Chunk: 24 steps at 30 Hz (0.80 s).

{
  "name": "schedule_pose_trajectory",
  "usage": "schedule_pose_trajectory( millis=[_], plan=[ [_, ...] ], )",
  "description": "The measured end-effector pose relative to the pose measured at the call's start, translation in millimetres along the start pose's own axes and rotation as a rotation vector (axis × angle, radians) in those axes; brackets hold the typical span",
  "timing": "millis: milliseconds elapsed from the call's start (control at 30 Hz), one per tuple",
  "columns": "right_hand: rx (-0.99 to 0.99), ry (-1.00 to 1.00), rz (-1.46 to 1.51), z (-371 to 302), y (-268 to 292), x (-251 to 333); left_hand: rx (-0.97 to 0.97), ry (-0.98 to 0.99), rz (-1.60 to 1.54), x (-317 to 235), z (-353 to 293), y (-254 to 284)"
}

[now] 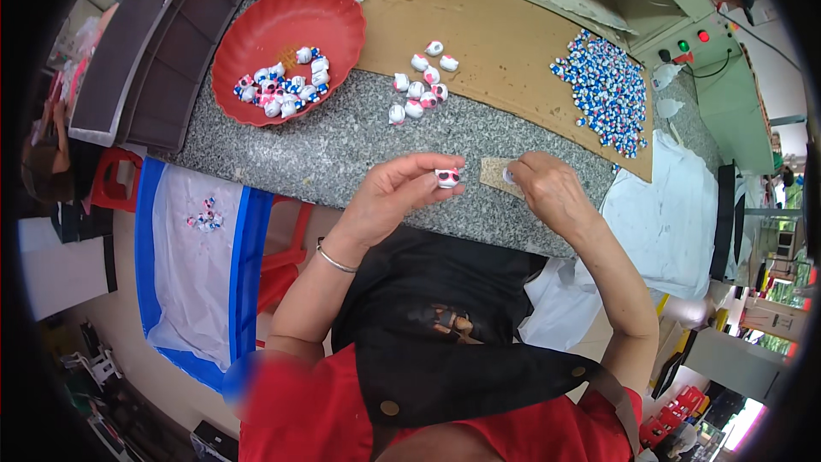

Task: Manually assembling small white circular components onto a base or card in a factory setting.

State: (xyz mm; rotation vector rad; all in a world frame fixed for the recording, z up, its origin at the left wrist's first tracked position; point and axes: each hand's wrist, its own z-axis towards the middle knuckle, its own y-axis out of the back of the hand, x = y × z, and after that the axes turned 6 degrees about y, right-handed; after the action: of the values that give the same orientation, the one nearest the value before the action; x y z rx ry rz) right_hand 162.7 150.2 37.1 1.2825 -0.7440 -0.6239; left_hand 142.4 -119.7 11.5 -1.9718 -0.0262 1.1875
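Observation:
Between the thumb and fingers of my left hand (400, 192) is a small white toy head (447, 178) with pink trim and dark glasses-like patches. My right hand (554, 192) is closed in a pinch over a flat tan pad (493, 173) at the counter's near edge. A small whitish bit (508, 174) shows at its fingertips, too small to name. Ahead of my hands, several similar white toy heads (414, 109) lie loosely grouped, partly on the granite counter (359, 145) and partly on a cardboard sheet (513, 68).
A red scalloped bowl (291, 26) at the left holds several white and blue toy pieces. A heap of tiny blue-and-white parts (607, 94) covers the cardboard's right end. Below left stands a blue-rimmed bin (150, 239) with a plastic liner. A green machine housing (727, 94) stands far right.

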Motion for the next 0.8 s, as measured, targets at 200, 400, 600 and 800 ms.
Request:
schedule_pose_trajectory(
  millis=[200,400,600,800],
  plan=[
    [-0.043,-0.007,0.036,-4,-2,1,0.105,0.015,0.071,12,7,1],
    [-0.182,-0.108,0.132,-10,3,10,0.12,-0.032,0.072,29,23,-8],
    [-0.327,-0.311,0.309,-18,3,13,0.104,-0.17,0.198,41,37,-19],
    [-0.353,-0.62,0.827,-17,14,26,-0.003,-0.366,0.542,48,44,-29]
  ],
)
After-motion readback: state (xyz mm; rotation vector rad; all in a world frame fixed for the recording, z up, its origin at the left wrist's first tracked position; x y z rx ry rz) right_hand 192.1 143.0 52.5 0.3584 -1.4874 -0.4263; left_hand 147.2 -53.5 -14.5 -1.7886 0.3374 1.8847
